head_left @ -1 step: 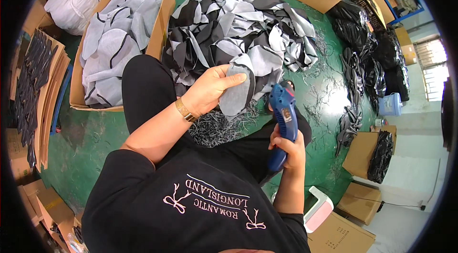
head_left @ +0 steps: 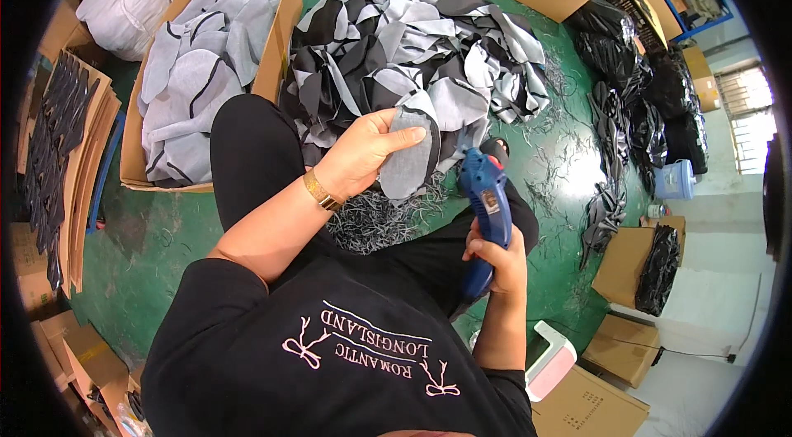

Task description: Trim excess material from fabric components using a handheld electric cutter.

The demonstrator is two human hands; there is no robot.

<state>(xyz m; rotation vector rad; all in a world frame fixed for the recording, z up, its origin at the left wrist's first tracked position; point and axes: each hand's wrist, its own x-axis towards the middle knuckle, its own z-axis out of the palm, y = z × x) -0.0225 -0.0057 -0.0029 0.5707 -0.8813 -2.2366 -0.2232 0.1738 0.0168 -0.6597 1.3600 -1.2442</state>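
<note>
My left hand (head_left: 363, 155) pinches a light grey oval fabric piece (head_left: 406, 158) with a dark strip along its right edge, thumb on top. In my right hand (head_left: 500, 252) is a blue handheld electric cutter (head_left: 487, 194), my fingers wrapped round its handle. Its head points away from me, up and to the left. A short gap parts the cutter's tip from the fabric piece; the tip itself is blurred. Just beyond both hands spreads a big pile of grey and black fabric pieces (head_left: 421, 45). Thin trimmed strips (head_left: 375, 223) lie on the floor between my legs.
On the left stands a cardboard box (head_left: 280, 33) filled with grey fabric pieces. Flat cardboard sheets (head_left: 91, 181) lean farther left. Black plastic bags (head_left: 606, 58) and a blue bucket (head_left: 675, 181) line the right side. A pink and white stool (head_left: 551, 363) is near my right elbow.
The cutter's head has shifted slightly left, tilting more toward the fabric piece. My left hand and the fabric have hardly moved.
</note>
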